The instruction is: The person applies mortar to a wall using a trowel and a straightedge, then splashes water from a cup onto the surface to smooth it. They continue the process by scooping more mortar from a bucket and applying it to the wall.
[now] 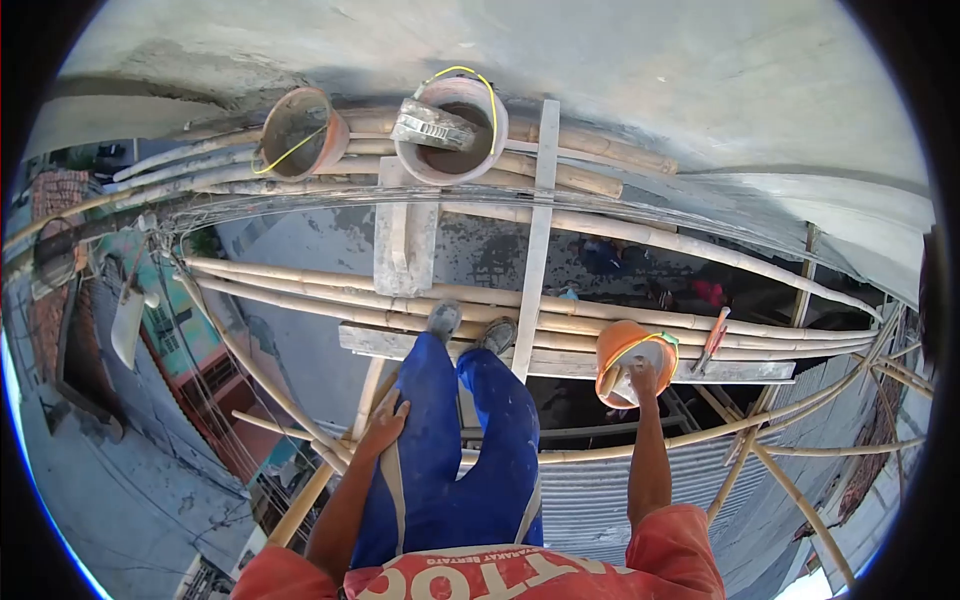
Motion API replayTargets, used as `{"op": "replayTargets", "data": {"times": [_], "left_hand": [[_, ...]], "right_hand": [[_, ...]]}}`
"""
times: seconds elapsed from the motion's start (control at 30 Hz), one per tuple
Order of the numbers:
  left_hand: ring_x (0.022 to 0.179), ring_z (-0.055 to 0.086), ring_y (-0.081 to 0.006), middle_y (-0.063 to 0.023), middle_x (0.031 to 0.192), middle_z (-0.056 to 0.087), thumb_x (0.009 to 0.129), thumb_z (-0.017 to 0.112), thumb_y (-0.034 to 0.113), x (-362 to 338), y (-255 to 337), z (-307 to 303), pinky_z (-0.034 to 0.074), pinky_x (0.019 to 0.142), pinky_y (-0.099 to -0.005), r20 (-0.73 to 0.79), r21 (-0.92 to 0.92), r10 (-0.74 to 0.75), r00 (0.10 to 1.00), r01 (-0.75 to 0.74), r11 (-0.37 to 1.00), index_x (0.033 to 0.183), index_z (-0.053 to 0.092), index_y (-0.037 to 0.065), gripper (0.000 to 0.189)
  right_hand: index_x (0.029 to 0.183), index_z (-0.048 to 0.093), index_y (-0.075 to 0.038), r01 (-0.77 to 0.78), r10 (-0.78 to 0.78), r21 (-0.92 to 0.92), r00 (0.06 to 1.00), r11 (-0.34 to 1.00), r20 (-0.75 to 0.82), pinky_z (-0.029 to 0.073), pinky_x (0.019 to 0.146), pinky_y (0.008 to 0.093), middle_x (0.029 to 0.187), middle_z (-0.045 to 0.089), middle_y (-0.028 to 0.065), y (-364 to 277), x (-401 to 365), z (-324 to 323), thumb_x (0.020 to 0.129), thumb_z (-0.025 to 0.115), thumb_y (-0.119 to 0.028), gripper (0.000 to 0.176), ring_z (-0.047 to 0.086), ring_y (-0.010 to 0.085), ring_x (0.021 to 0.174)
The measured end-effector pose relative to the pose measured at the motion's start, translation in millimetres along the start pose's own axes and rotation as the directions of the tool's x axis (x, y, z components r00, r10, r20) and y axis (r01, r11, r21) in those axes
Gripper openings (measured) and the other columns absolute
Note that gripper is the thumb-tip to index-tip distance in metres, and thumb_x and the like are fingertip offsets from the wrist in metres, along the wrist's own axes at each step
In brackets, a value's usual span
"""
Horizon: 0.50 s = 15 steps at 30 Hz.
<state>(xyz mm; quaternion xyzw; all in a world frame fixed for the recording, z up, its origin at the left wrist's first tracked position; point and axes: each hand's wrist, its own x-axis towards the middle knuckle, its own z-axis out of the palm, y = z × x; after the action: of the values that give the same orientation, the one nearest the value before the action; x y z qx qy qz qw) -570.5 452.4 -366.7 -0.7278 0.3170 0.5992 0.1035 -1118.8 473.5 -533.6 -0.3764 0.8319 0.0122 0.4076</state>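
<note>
My right hand (643, 378) reaches down into an orange bucket (612, 343) with pale grey contents and a yellow handle. Its fingers look curled, but what they hold inside the bucket I cannot make out. A light-coloured piece shows in the bucket beside the hand. My left hand (386, 427) rests on the left thigh of my blue trousers (430, 450), fingers stretched out and holding nothing. Right of the bucket, a tool with a red-orange part (711, 340) leans at the plank. My shoes stand on bamboo poles (580, 322).
A pale bucket (403, 160) of mortar carries a float (433, 126) across its top. Left of it stands another bucket (335, 140). A wooden float with a handle (404, 240) bridges the poles. A narrow board (541, 220) crosses them. Wires (300, 208) run past; open drops show between poles.
</note>
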Motion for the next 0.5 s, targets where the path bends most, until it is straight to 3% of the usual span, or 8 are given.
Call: {"op": "replayTargets", "data": {"times": [0.07, 0.13, 0.17, 0.27, 0.33, 0.4, 0.43, 0.5], "left_hand": [[0.125, 0.035, -0.0341, -0.0233, 0.132, 0.04, 0.086, 0.047, 0.042, -6, -9, -5, 0.026, 0.104, -0.0375, -0.102, 0.044, 0.018, 0.995, -0.014, 0.999, 0.131, 0.037, -0.001, 0.062], [0.124, 0.036, -0.035, -0.0232, 0.131, 0.04, 0.086, 0.049, 0.04, -12, -11, -8, 0.027, 0.103, -0.038, -0.118, 0.016, 0.025, 0.993, -0.023, 1.0, 0.13, 0.038, -0.001, 0.061], [0.123, 0.037, -0.0356, -0.0229, 0.13, 0.042, 0.085, 0.05, 0.039, -12, -14, -5, 0.028, 0.103, -0.0381, -0.135, 0.043, 0.074, 0.988, -0.069, 0.997, 0.128, 0.04, -0.002, 0.061], [0.121, 0.039, -0.0367, -0.022, 0.127, 0.045, 0.084, 0.053, 0.037, -8, -16, 8, 0.029, 0.102, -0.0386, -0.153, 0.072, 0.186, 0.97, -0.177, 0.982, 0.125, 0.043, -0.002, 0.058], [0.12, 0.039, -0.0371, -0.0213, 0.126, 0.046, 0.083, 0.054, 0.036, 5, -21, 20, 0.03, 0.101, -0.039, -0.162, 0.079, 0.254, 0.954, -0.244, 0.967, 0.124, 0.044, -0.001, 0.056], [0.123, 0.036, -0.0356, -0.0181, 0.13, 0.042, 0.082, 0.054, 0.034, 20, -37, 43, 0.031, 0.099, -0.0473, -0.21, 0.249, 0.309, 0.927, -0.255, 0.934, 0.125, 0.043, 0.002, 0.054], [0.126, 0.031, -0.0322, -0.0136, 0.131, 0.04, 0.082, 0.054, 0.032, 16, -29, 45, 0.031, 0.096, -0.0558, -0.179, 0.402, 0.277, 0.944, -0.186, 0.896, 0.127, 0.042, 0.007, 0.052], [0.126, 0.031, -0.0304, -0.0122, 0.13, 0.041, 0.082, 0.054, 0.032, 20, -30, 48, 0.031, 0.095, -0.0578, -0.189, 0.49, 0.297, 0.936, -0.172, 0.854, 0.126, 0.043, 0.008, 0.051]], "right_hand": [[0.103, 0.058, -0.001, 0.062, -0.063, -0.074, 0.998, 0.995, -0.012, 0.046, 0.081, 0.0422, 0.095, 0.062, 0.0227, -45, -15, -13, 0.076, 0.058, -0.027, 0.037, 0.059, 0.0369, 0.092], [0.102, 0.058, -0.002, 0.137, -0.135, -0.154, 0.991, 0.979, 0.026, 0.051, 0.057, 0.0355, 0.089, 0.063, 0.0205, -58, -7, 5, 0.078, 0.06, -0.024, 0.033, 0.065, 0.0298, 0.075], [0.098, 0.058, -0.002, -0.011, 0.01, 0.009, 0.993, 1.0, 0.12, 0.05, 0.053, 0.0336, 0.084, 0.063, 0.0184, -64, 2, 16, 0.079, 0.058, -0.022, 0.027, 0.065, 0.0245, 0.067], [0.093, 0.058, -0.003, 0.135, -0.147, 0.07, 0.97, 0.988, 0.193, 0.048, 0.047, 0.0304, 0.077, 0.062, 0.0132, -19, 77, 101, 0.08, 0.057, -0.021, 0.022, 0.063, 0.0178, 0.058], [0.091, 0.057, -0.003, -0.114, 0.02, 0.286, 0.951, 0.951, 0.309, 0.046, 0.044, 0.0279, 0.074, 0.061, 0.0083, -168, 45, 74, 0.081, 0.057, -0.02, 0.019, 0.06, 0.0153, 0.056], [0.092, 0.057, -0.003, 0.006, -0.069, 0.226, 0.96, 0.974, 0.27, 0.046, 0.045, 0.0261, 0.073, 0.061, 0.0074, -245, 57, 89, 0.081, 0.057, -0.02, 0.021, 0.059, 0.0147, 0.055], [0.094, 0.058, -0.002, 0.081, -0.143, 0.22, 0.949, 0.972, 0.281, 0.048, 0.051, 0.0275, 0.076, 0.062, 0.0097, -264, 76, 104, 0.081, 0.057, -0.023, 0.026, 0.062, 0.017, 0.058], [0.097, 0.058, -0.001, 0.225, -0.278, 0.21, 0.922, 0.951, 0.269, 0.05, 0.06, 0.0301, 0.079, 0.064, 0.0122, -325, 112, 130, 0.079, 0.058, -0.027, 0.032, 0.065, 0.0201, 0.061]]}}
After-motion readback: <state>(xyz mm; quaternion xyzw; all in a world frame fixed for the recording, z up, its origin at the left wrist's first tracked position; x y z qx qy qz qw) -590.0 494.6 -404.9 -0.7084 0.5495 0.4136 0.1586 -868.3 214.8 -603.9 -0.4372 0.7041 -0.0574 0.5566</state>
